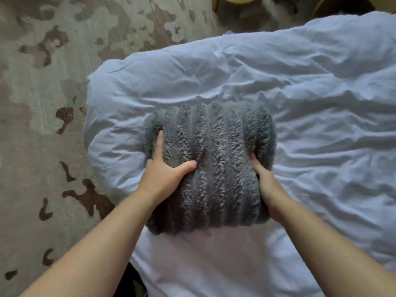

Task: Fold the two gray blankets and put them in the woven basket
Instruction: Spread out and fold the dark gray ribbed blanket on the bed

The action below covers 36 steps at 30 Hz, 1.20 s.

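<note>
A thick gray blanket (216, 151) with fuzzy ribs lies folded into a compact bundle on the white duvet (300, 93). My left hand (165, 170) grips its left side, thumb pressed into the top and fingers around the edge. My right hand (265, 185) clasps the right side, its fingers mostly hidden under the fabric. Only one gray blanket is in view. No woven basket shows in the frame.
The bed corner juts toward the left, with a beige rug (42, 103) patterned in brown patches around it. Yellowish wooden furniture legs (216, 3) stand at the top edge beyond the bed.
</note>
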Available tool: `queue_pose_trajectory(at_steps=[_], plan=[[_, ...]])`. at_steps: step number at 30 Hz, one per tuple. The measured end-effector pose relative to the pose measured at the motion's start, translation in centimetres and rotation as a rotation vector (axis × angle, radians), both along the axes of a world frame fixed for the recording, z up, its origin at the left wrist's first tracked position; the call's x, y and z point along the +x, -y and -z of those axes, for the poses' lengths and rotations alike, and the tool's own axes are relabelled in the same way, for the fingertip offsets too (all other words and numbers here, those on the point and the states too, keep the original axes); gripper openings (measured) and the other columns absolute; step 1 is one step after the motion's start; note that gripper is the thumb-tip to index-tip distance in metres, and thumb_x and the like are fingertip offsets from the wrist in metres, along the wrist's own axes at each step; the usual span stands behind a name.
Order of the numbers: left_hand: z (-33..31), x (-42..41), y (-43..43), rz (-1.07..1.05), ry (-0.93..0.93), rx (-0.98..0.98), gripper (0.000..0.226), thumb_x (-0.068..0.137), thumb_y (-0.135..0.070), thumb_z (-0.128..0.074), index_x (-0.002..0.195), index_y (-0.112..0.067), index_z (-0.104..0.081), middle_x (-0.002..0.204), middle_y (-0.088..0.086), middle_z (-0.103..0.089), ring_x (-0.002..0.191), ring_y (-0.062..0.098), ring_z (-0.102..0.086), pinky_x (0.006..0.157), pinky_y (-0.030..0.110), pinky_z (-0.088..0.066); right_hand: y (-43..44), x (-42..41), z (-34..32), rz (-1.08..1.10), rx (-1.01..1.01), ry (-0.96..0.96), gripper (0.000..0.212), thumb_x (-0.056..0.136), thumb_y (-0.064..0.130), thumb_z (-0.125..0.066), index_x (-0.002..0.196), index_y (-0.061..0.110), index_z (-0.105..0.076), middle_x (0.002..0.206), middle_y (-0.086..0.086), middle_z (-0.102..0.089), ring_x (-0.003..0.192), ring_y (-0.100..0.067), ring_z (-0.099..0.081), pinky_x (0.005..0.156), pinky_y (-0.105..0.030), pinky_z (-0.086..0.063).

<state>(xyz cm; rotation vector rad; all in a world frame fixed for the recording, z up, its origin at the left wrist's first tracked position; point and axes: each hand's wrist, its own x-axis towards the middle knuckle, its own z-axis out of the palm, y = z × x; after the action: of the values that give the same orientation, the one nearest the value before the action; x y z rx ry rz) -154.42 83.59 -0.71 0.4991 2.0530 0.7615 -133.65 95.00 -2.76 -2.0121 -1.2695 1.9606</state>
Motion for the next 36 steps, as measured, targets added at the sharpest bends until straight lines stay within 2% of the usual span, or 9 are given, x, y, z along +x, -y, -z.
queue_pose_trajectory(at_steps=[5,9,13,15,17,19,22,27,36], plan=[[-2.8,-2.8,-0.3,0.245,-0.268,-0.24,0.103,0.066,-0.063,-0.067,0.147,-0.049,-0.005,0.158,0.014,-0.011,0.144,0.031,-0.019,0.116,0.047,-0.021,5.4,-0.7,-0.5,0.167,-0.051,0.104,0.129,0.025,0.1,-0.049,0.119,0.013,-0.066,0.119,-0.009,-0.067,0.114,-0.027,-0.061,0.104,-0.044,-0.044],[-4.6,2.1,-1.8,0.513,-0.791,0.091,0.075,0.078,-0.037,-0.044,0.149,-0.035,-0.021,0.161,0.005,-0.003,0.148,0.029,0.001,0.114,0.056,0.004,5.2,-1.3,-2.2,0.191,-0.115,0.037,0.134,0.022,0.098,-0.052,0.123,0.011,-0.064,0.123,-0.013,-0.065,0.117,-0.03,-0.058,0.107,-0.044,-0.041],[-3.5,4.4,-2.2,0.534,-0.747,0.059,0.062,0.093,-0.044,-0.032,0.151,-0.038,-0.011,0.162,-0.002,-0.001,0.148,0.022,0.006,0.113,0.052,0.014,4.6,-1.7,-4.6,0.17,0.017,0.257,0.104,0.066,0.082,-0.055,0.142,0.012,-0.041,0.136,-0.02,-0.051,0.126,-0.036,-0.048,0.109,-0.045,-0.036],[-3.1,4.7,-2.1,0.524,-0.778,0.058,0.062,0.092,-0.046,-0.028,0.151,-0.039,-0.011,0.162,-0.001,-0.002,0.148,0.023,0.004,0.113,0.052,0.013,4.1,-2.3,-5.4,-0.032,0.424,0.61,0.084,0.085,0.06,-0.052,0.149,0.012,-0.025,0.149,-0.026,-0.028,0.139,-0.039,-0.027,0.115,-0.046,-0.021],[-3.2,4.6,-2.3,0.512,-0.775,0.085,0.062,0.089,-0.046,-0.028,0.149,-0.038,-0.021,0.16,0.001,-0.015,0.148,0.026,-0.009,0.115,0.055,0.002,4.0,-3.9,-6.6,-0.252,0.938,0.617,0.07,0.09,0.045,-0.048,0.15,0.016,-0.026,0.154,-0.024,-0.019,0.144,-0.037,-0.015,0.117,-0.046,-0.007],[-3.4,4.0,-2.3,0.471,-0.794,0.109,0.058,0.086,-0.046,-0.033,0.142,-0.036,-0.041,0.15,0.004,-0.04,0.138,0.029,-0.034,0.111,0.055,-0.019,3.5,-5.5,-6.9,-0.521,1.123,0.56,0.068,0.088,0.048,-0.041,0.15,0.024,-0.03,0.159,-0.016,-0.017,0.147,-0.034,-0.011,0.117,-0.042,0.002],[-3.0,2.5,-2.6,0.385,-0.831,0.113,0.053,0.082,-0.051,-0.037,0.13,-0.035,-0.054,0.131,0.0,-0.053,0.123,0.022,-0.047,0.102,0.044,-0.023,2.2,-6.2,-5.6,-0.77,1.056,0.555,0.065,0.092,0.052,-0.04,0.151,0.032,-0.024,0.162,-0.006,-0.011,0.149,-0.028,-0.002,0.117,-0.045,0.005],[-0.2,2.4,-3.5,0.348,-0.707,0.017,0.066,0.083,-0.059,-0.029,0.146,-0.043,-0.025,0.159,-0.004,-0.012,0.147,0.016,-0.003,0.113,0.045,0.018,1.6,-6.2,-3.3,-0.77,1.022,0.552,0.075,0.081,0.059,-0.023,0.149,0.028,-0.032,0.159,-0.007,-0.02,0.148,-0.03,-0.011,0.117,-0.051,-0.005],[8.2,2.2,-3.8,0.236,-0.824,0.213,0.067,0.072,-0.048,-0.042,0.136,-0.029,-0.046,0.148,0.01,-0.039,0.135,0.028,-0.03,0.11,0.052,-0.017,1.8,-7.2,5.3,-0.691,1.211,0.617,0.069,0.078,0.045,-0.038,0.142,0.018,-0.032,0.151,-0.018,-0.028,0.138,-0.039,-0.022,0.109,-0.059,-0.02]])
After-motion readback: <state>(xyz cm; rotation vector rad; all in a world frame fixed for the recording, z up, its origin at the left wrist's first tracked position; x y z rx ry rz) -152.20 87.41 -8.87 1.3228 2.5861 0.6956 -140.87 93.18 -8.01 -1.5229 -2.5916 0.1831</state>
